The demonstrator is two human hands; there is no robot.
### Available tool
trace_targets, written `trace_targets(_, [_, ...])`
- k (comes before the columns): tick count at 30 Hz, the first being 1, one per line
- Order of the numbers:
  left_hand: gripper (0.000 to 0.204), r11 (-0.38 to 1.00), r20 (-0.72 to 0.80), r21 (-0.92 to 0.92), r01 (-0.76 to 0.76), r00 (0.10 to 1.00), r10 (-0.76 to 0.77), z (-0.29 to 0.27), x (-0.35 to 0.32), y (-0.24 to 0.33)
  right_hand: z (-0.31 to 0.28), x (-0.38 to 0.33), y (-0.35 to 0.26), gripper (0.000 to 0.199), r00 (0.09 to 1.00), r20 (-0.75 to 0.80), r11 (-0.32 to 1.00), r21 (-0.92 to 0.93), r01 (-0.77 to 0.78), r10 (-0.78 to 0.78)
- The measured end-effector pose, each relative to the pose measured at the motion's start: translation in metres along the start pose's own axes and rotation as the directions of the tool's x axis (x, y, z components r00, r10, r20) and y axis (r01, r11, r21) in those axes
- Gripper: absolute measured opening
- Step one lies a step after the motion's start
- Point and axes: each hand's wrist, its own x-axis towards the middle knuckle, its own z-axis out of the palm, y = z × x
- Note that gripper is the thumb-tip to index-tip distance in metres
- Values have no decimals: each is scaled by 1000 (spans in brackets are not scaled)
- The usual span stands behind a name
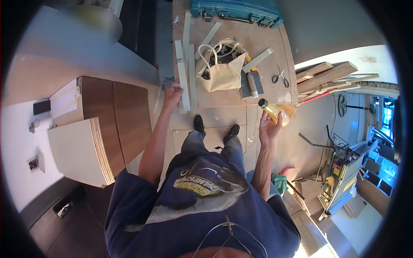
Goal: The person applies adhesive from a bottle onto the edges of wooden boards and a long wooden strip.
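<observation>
My right hand is closed around a clear bottle with yellowish contents and a dark top, tilted just off the front right of the wooden worktable. My left hand is at the table's left edge, fingers curled, beside a long pale strip. Whether it pinches the strip or something small, I cannot tell. Between my hands, a cream cloth bag with rope handles stands on the table. Just right of it, a capped tube rests on a dark flat block. Black-handled scissors lie farther right.
A teal tool case sits at the table's far end. More pale strips lie around the bag. Wooden boards are stacked at right, near a fan and a cluttered tool stand. Brown cabinets stand at left.
</observation>
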Motion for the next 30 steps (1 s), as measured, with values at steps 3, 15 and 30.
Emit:
trace_targets(3, [9, 992, 90, 5, -125, 988, 124, 4, -34, 22, 9, 21, -11, 40, 997, -77, 997, -72, -9, 3])
trace_targets(15, [15, 989, 143, -7, -148, 979, 148, 219, -169, 58, -28, 89, -192, 34, 994, 105, 989, -139, 42, -28])
trace_targets(30, [26, 898, 344, 440, -16, 927, -152, 348, -155, -37, -63, 91, -274, 41, 935, 182, 764, -540, 353, -304])
